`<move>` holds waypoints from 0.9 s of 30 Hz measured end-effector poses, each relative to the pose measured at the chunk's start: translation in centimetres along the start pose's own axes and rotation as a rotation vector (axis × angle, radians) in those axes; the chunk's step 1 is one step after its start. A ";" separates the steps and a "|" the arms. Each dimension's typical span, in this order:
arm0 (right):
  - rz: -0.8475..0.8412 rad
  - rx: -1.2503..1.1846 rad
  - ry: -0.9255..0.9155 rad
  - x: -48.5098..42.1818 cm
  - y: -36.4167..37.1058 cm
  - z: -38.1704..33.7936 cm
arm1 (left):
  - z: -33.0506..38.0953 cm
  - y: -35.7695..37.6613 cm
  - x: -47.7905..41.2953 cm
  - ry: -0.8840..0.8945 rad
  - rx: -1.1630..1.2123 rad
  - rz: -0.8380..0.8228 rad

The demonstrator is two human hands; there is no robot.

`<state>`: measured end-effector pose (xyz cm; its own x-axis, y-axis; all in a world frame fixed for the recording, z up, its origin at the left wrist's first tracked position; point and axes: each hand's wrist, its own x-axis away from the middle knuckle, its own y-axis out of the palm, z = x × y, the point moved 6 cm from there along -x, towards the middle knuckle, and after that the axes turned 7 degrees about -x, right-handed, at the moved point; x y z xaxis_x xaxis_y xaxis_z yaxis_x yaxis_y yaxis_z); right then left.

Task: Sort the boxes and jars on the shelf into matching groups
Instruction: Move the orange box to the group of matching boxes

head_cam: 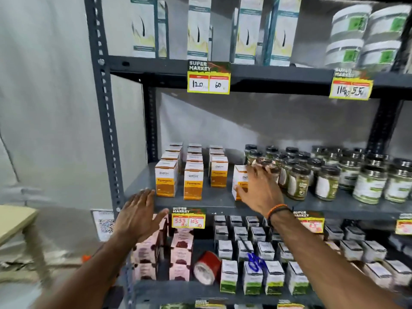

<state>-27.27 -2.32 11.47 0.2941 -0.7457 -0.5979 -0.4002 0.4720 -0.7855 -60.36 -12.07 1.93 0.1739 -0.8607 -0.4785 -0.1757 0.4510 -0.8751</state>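
On the middle shelf (214, 202), white-and-orange turmeric boxes (193, 181) stand in three rows at the left. A fourth turmeric box (239, 177) stands alone to their right, and my right hand (258, 191) wraps around its front, fingers spread toward the jars. Dark-lidded jars (298, 181) with green-and-white labels fill the right part of that shelf. My left hand (139, 214) hovers flat and empty at the shelf's front edge, just left of the nearest box.
The upper shelf holds tall white-and-teal boxes (198, 30) and stacked white tubs (347, 34). The lower shelf carries pink boxes (181, 255), a red tape roll (206, 267) and several green-white boxes (253, 277). Yellow price tags (208, 80) hang off shelf edges. A table (15, 217) stands left.
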 end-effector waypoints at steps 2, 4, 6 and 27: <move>0.014 -0.068 0.036 0.1 0.4 -0.4 | 0.0 0.3 0.1 0.011 0.007 0.018; 0.017 -0.126 0.074 0.2 1.1 -1.2 | -0.1 0.7 0.1 0.012 0.018 0.023; 0.027 -0.197 0.094 0.2 1.7 -2.1 | -0.2 0.8 0.1 0.007 0.020 0.024; -0.007 -0.442 0.217 1.9 5.8 -2.7 | -0.4 1.4 0.0 0.004 0.016 0.021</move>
<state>-31.38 -2.23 6.23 0.1291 -0.8512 -0.5087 -0.7425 0.2571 -0.6186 -60.95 -11.49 0.76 0.1662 -0.8519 -0.4967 -0.1643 0.4727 -0.8658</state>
